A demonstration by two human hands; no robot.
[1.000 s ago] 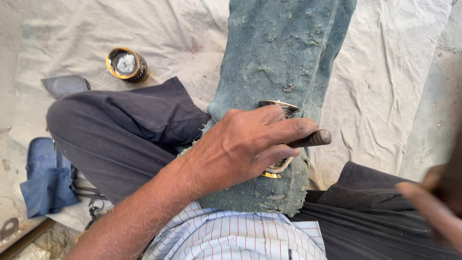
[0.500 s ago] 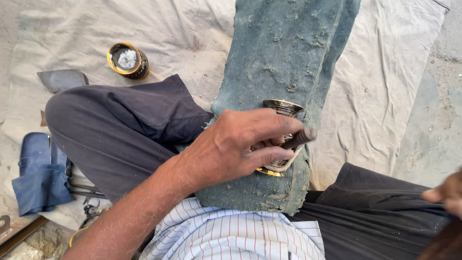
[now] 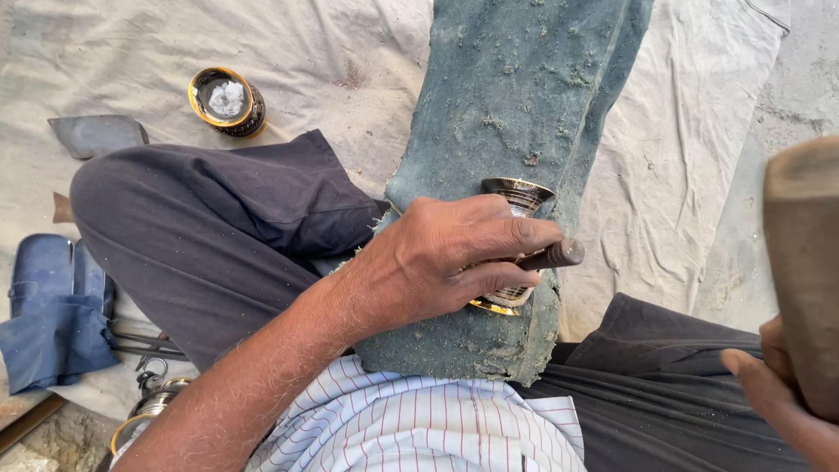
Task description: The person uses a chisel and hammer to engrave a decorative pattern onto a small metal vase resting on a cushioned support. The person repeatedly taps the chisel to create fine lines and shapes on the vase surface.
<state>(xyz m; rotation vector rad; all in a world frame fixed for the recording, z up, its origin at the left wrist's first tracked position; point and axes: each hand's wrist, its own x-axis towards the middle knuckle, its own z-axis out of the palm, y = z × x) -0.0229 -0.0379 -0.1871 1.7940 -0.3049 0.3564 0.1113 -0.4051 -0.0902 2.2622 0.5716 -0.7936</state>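
My left hand lies on a long blue-green padded block that rests between my knees. It is closed around a small shiny metal cup with a gold rim and a dark metal punch, whose blunt end sticks out to the right of my fingers. The cup lies on its side against the block, mostly hidden under my fingers. My right hand is at the frame's right edge, raised and gripping a thick wooden mallet that looms blurred close to the camera.
A black round tin with a gold rim and white paste stands on the pale cloth at upper left. A flat dark slab lies left of my knee. Blue cloth and a metal vessel sit at lower left.
My right hand has risen into view with the mallet, now large and close at the right edge. My left hand stays on the cup and punch with little movement.
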